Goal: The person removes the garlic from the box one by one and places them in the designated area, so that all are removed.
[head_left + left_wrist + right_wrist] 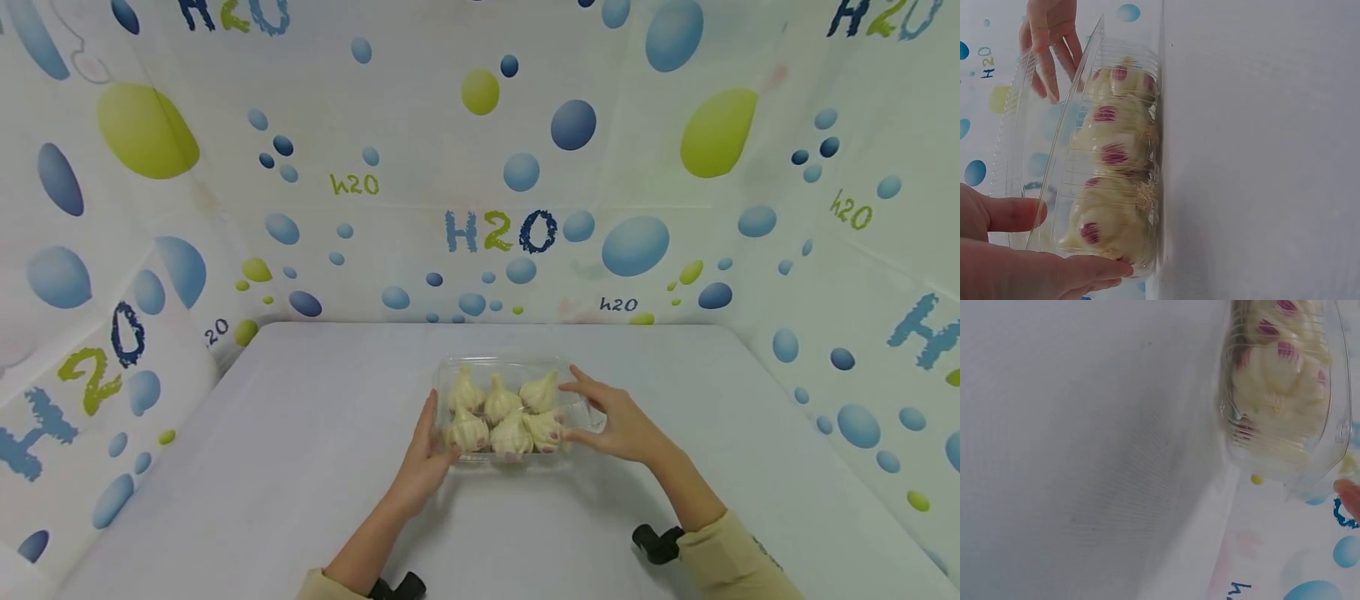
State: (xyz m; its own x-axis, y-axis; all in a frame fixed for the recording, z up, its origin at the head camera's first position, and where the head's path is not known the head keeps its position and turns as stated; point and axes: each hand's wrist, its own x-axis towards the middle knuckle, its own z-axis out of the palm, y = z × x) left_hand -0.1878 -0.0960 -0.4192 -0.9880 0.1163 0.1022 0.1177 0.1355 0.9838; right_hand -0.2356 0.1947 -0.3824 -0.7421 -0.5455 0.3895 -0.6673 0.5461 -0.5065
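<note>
At approx. 8 o'clock of the clear plastic box (498, 363), its L end is gripped by the L hand (426, 463), w/ thumb at the near corner & fingers laid along the side. The box itself is located at approx. 12 o'clock from the wearer, on or just above the tabletop (300, 467) (can't be told which), w/ six garlic bulbs (512, 433) seen inside. The pack is judged fairly light, w/ thin, springy, prob. slick walls; if squeezed hard, corners could be buckled or cracked. Bulbs are judged firm but loose, so tipping is best avoided. Hold is best taken low on the walls at 9 & 3 o'clock. At 3 o'clock the R hand (621, 422) is held w/ fingers spread & relaxed, nothing clenched; firm contact can't be told.
</note>
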